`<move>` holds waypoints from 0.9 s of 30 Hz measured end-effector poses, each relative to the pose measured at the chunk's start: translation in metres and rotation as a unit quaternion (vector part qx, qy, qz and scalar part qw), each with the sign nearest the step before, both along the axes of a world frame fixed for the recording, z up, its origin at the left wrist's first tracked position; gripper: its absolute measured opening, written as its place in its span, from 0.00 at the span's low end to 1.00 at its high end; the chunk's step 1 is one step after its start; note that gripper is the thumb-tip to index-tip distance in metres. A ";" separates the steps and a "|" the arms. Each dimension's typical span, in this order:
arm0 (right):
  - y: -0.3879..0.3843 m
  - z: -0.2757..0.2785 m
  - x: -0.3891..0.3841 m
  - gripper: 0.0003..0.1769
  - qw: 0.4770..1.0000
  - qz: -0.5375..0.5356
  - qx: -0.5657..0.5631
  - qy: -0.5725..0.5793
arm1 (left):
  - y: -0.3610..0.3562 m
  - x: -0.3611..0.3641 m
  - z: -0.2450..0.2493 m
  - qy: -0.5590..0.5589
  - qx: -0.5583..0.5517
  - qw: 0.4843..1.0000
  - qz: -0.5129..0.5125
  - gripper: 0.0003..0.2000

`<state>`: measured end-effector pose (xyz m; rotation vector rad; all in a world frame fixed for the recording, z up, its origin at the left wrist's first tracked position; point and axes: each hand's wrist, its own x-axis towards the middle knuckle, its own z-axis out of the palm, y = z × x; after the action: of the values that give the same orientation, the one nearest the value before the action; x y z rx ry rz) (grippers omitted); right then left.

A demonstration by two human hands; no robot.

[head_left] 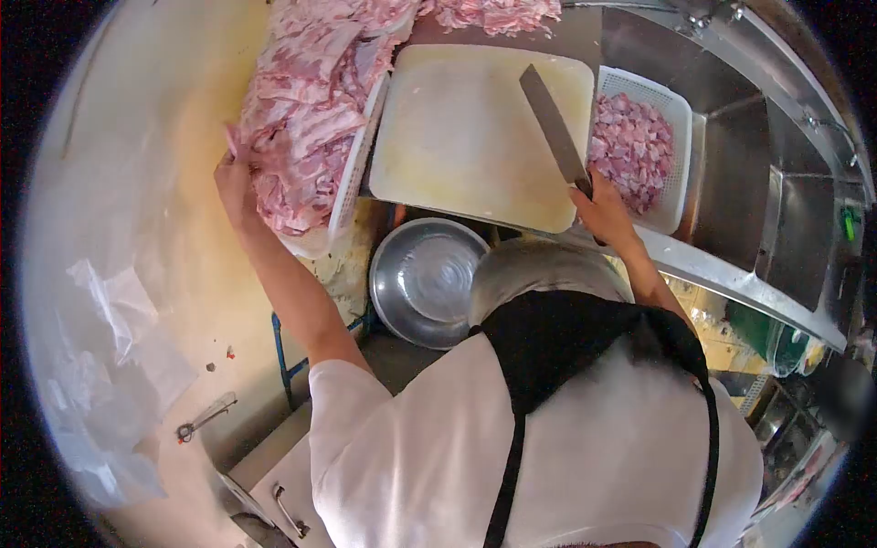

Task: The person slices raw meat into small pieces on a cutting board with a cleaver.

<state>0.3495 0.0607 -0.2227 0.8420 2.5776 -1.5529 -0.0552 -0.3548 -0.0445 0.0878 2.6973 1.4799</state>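
Observation:
My right hand (pixel 605 212) is closed round the handle of a long knife (pixel 554 121). Its broad blade points away over a white cutting board (pixel 475 128), whose surface is bare apart from the knife. At the left, my left hand (pixel 236 183) reaches to the edge of a heap of raw meat (pixel 306 119), fingers apart and right at the meat's side. Large pale-pink slabs of this meat fill a white plastic basket (pixel 358 164) beside the board. On the board's other side, a white perforated basket (pixel 678 155) holds diced meat (pixel 632 151).
A metal bowl (pixel 429 283) stands below the board's near edge, close to my body. Steel sink basins (pixel 726 173) lie on the right. More meat (pixel 493 14) sits behind the board. Clear plastic sheeting (pixel 114 310) hangs on the pale wall at left.

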 end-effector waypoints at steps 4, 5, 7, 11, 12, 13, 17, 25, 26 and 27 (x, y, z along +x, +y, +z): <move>0.004 -0.027 0.001 0.26 0.999 -0.015 0.046 -0.018 | 0.081 0.062 0.016 -0.058 0.146 0.985 -0.072 0.15; 0.005 -0.013 -0.002 0.25 0.999 -0.001 0.030 -0.017 | 0.105 0.079 0.015 -0.019 0.047 0.995 -0.090 0.13; 0.009 0.020 -0.006 0.24 1.000 0.000 0.020 -0.022 | 0.154 0.110 0.000 0.017 -0.044 0.992 -0.121 0.12; 0.013 0.053 -0.007 0.22 0.983 -0.055 -0.156 -0.081 | 0.231 0.157 -0.041 -0.093 0.249 0.953 -0.143 0.09; 0.012 0.055 -0.006 0.22 0.987 -0.070 -0.134 -0.053 | 0.239 0.163 -0.054 -0.109 0.292 0.938 -0.154 0.07; 0.011 0.058 -0.004 0.22 0.987 -0.076 -0.132 -0.056 | 0.239 0.168 -0.078 -0.114 0.294 0.936 -0.158 0.07; 0.007 0.032 0.007 0.23 0.992 -0.078 -0.083 0.058 | 0.222 0.191 -0.165 -0.065 0.214 0.955 -0.196 0.04; -0.005 0.019 -0.007 0.20 0.995 0.029 0.017 0.097 | 0.194 0.207 -0.188 0.015 0.019 0.989 -0.146 0.05; -0.005 0.032 -0.015 0.20 0.992 0.032 0.048 0.112 | 0.192 0.205 -0.191 0.016 -0.001 0.987 -0.158 0.06; -0.005 0.047 -0.021 0.20 0.992 0.035 0.048 0.109 | 0.191 0.204 -0.194 0.018 -0.020 0.985 -0.170 0.06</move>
<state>0.3284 0.0553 -0.1758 0.6109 2.8175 -1.5960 0.1487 -0.1634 -0.2382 0.5487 2.5697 1.3322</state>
